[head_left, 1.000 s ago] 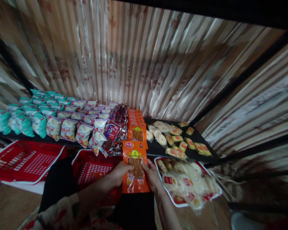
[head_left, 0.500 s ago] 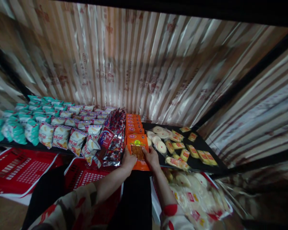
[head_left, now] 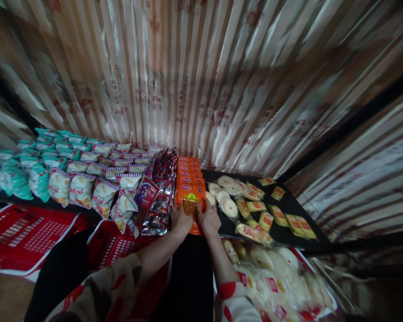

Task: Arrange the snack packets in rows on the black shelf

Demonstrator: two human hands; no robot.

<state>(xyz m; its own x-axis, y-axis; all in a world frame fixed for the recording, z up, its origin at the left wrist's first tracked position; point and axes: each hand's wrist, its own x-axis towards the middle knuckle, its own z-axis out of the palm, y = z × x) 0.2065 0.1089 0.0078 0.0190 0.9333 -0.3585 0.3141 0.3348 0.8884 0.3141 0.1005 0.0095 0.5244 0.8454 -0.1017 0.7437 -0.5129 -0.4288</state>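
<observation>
The front orange packet [head_left: 187,197] lies near the middle of the shelf [head_left: 290,203], by its front edge. The left hand [head_left: 182,222] and right hand [head_left: 208,219] pinch its 2 sides, close together. It looks light, flat, bendy and slick; the brown sticks [head_left: 189,208] inside may snap, so the side edges seem best to hold. About 5 more orange packets [head_left: 189,172] sit farther back on the shelf. Toward the shelf's right are about 6 round cakes [head_left: 229,208] and 11 yellow packs [head_left: 266,221]. Toward its left, shiny packets [head_left: 159,192], white bags [head_left: 82,188] and green bags [head_left: 38,176] overlap too much to count. Below the shelf are 3 baskets [head_left: 43,232].
</observation>
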